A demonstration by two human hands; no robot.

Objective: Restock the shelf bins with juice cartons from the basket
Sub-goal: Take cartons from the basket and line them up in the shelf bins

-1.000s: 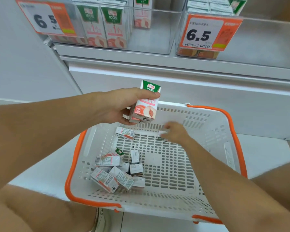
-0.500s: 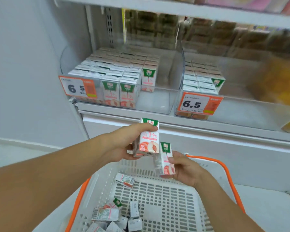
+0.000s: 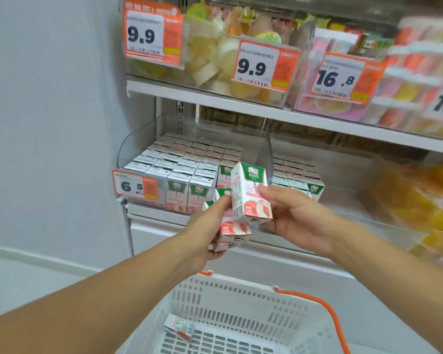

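Note:
My right hand [image 3: 292,218] grips a small white and pink juice carton [image 3: 251,195] upright in front of the lower shelf. Just left of it, my left hand [image 3: 205,231] holds a few more cartons [image 3: 232,229] bunched together. Both hands hover before the clear left bin [image 3: 143,146], which is packed with matching cartons except for a gap at its front right. A second clear bin [image 3: 299,180] of cartons stands to the right. Below, the white basket [image 3: 241,287] with orange handles shows one loose carton [image 3: 180,327].
An orange 6.5 price tag [image 3: 136,186] hangs on the left bin's front. The shelf above carries bins of jelly cups with 9.9 [image 3: 261,63] and 16.8 tags. A white wall runs along the left. Blurred yellow packs [image 3: 425,200] lie at the right.
My right hand picked a carton out of the basket and rose with it. Both hands moved up to the shelf, and the view tilted upward.

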